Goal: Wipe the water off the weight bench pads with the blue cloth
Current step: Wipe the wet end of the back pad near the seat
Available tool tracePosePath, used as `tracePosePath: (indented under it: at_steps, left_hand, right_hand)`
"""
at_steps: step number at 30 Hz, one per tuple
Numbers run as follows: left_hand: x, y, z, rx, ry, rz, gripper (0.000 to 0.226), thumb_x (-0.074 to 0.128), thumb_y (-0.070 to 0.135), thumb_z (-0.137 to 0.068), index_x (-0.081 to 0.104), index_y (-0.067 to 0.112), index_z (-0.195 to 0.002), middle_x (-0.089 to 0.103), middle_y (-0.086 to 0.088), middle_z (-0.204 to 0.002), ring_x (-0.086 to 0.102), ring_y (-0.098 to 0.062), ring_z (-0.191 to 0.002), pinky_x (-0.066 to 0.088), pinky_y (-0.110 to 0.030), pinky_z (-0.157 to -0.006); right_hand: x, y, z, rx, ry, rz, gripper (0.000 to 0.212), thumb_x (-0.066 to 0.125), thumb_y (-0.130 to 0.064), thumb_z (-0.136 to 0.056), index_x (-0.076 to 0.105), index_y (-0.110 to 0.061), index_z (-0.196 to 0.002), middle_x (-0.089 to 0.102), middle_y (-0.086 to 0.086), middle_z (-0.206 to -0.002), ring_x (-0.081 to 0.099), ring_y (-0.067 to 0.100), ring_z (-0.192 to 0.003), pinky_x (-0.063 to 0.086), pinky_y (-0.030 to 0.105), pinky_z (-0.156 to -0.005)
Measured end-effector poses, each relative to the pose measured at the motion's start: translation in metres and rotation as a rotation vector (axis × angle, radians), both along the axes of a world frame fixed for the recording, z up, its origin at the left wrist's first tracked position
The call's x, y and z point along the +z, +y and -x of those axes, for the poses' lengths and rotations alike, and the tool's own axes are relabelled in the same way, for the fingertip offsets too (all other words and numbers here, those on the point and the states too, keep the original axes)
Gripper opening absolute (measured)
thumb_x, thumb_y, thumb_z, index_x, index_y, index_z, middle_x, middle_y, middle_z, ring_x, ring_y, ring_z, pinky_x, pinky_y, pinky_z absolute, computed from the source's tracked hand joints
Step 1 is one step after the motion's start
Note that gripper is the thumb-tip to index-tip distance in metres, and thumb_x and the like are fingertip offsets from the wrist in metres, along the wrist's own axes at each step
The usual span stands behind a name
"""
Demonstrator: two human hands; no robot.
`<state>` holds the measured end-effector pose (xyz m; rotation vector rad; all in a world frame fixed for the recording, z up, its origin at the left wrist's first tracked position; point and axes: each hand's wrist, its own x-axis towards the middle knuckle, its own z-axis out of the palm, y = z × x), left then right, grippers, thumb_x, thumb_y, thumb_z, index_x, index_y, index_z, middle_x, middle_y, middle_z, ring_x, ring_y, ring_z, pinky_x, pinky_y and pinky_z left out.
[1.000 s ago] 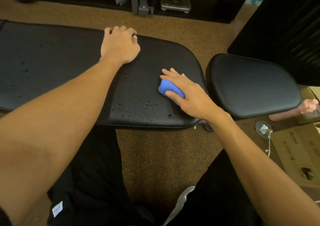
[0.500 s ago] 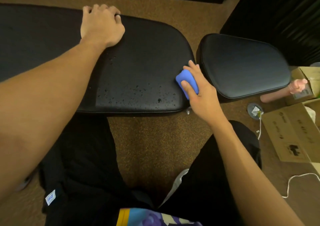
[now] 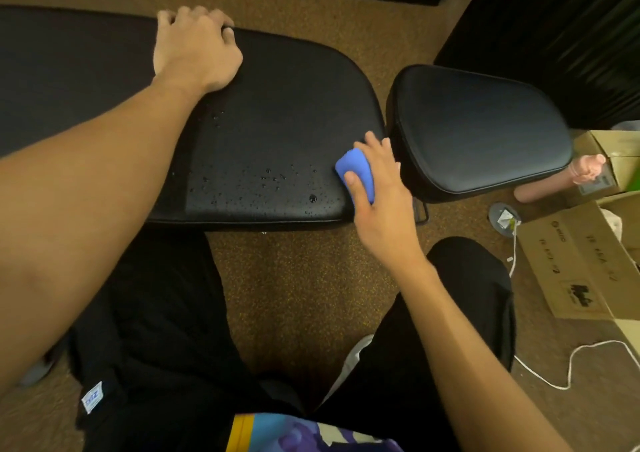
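Brown carpet point(image 3: 294, 278) under a wet black pad point(image 3: 284, 105): right hand point(image 3: 384, 206) grips the cloth point(image 3: 355, 169) on its near corner, left hand point(image 3: 194, 50) curls over the far edge.

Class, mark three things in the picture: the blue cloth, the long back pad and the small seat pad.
blue cloth point(image 3: 355, 162): head view, exposed top face above the thumb.
long back pad point(image 3: 284, 105): head view, bare middle of its top.
small seat pad point(image 3: 485, 126): head view, centre of its top.
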<state>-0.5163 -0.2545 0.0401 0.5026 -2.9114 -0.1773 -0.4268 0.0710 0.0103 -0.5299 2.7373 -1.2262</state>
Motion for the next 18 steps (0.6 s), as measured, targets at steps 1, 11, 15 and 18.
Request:
tracePosePath:
  at_steps: [1, 11, 15, 18]
  left_hand:
    - [0.000, 0.000, 0.000, 0.002, -0.005, 0.004, 0.048, 0.034, 0.034, -0.110, 0.058, 0.014, -0.147, 0.059, -0.024, -0.145, 0.049, -0.045, -0.136, 0.029, -0.056, -0.117]
    - [-0.001, -0.002, 0.000, -0.009, -0.002, -0.005, 0.048, 0.034, 0.034, -0.111, 0.057, 0.014, -0.148, 0.059, -0.024, -0.146, 0.049, -0.045, -0.136, 0.028, -0.057, -0.119]
    - [-0.002, -0.001, 0.000, -0.011, 0.001, -0.004, 0.048, 0.034, 0.033, -0.111, 0.057, 0.014, -0.149, 0.058, -0.024, -0.146, 0.049, -0.045, -0.136, 0.028, -0.057, -0.119]
    - [-0.001, 0.000, 0.001, -0.004, -0.007, 0.000, 0.048, 0.034, 0.033, -0.112, 0.057, 0.014, -0.150, 0.057, -0.024, -0.147, 0.048, -0.044, -0.137, 0.028, -0.057, -0.118]
  right_hand:
    - [-0.002, 0.001, -0.010, 0.036, 0.017, -0.010, 0.048, 0.048, -0.032, -0.111, 0.043, -0.019, -0.157, 0.027, -0.006, -0.172, 0.006, 0.010, -0.163, 0.002, 0.039, -0.133]
    - [-0.005, -0.011, -0.017, -0.089, 0.032, 0.013, 0.051, 0.048, -0.033, -0.111, 0.041, -0.017, -0.159, 0.028, -0.005, -0.172, 0.008, 0.009, -0.162, 0.002, 0.037, -0.133]
    - [-0.008, -0.004, -0.022, -0.026, 0.065, -0.025, 0.051, 0.048, -0.035, -0.111, 0.041, -0.018, -0.159, 0.028, -0.006, -0.172, 0.009, 0.007, -0.162, 0.001, 0.029, -0.131]
    - [-0.003, -0.008, -0.003, -0.155, 0.031, 0.003, 0.052, 0.046, -0.034, -0.112, 0.037, -0.017, -0.160, 0.027, -0.002, -0.172, 0.010, 0.013, -0.162, 0.005, 0.035, -0.133]
